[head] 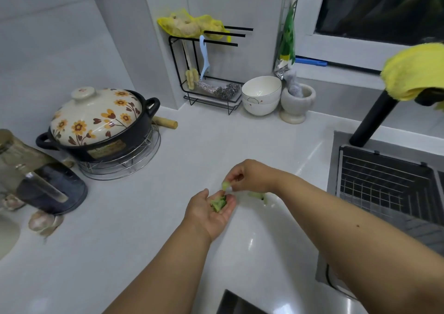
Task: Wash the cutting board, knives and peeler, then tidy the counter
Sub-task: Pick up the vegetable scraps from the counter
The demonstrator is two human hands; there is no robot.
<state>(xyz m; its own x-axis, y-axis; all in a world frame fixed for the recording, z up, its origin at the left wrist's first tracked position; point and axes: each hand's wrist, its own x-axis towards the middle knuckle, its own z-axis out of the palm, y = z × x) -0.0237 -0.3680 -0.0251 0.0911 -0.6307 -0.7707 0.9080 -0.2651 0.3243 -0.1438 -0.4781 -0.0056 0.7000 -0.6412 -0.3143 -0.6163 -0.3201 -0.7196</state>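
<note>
My left hand [209,211] is palm up over the white counter [149,217], cupping a small heap of green vegetable scraps [218,204]. Just above it, my right hand [249,177] pinches one pale green scrap [225,185] between thumb and fingers. More green peel [258,196] lies on the counter right of my hands. A light blue peeler [204,56] hangs on the black wire rack [182,83] at the back. No cutting board or knives are in view.
A flowered clay pot [98,121] on a wire trivet stands at left, a dark kettle [48,189] and garlic nearer. Stacked white bowls [261,95] and a stone mortar [298,102] sit at the back. The sink [389,186] with a rack, black faucet [372,119] and yellow cloth [415,71] is right.
</note>
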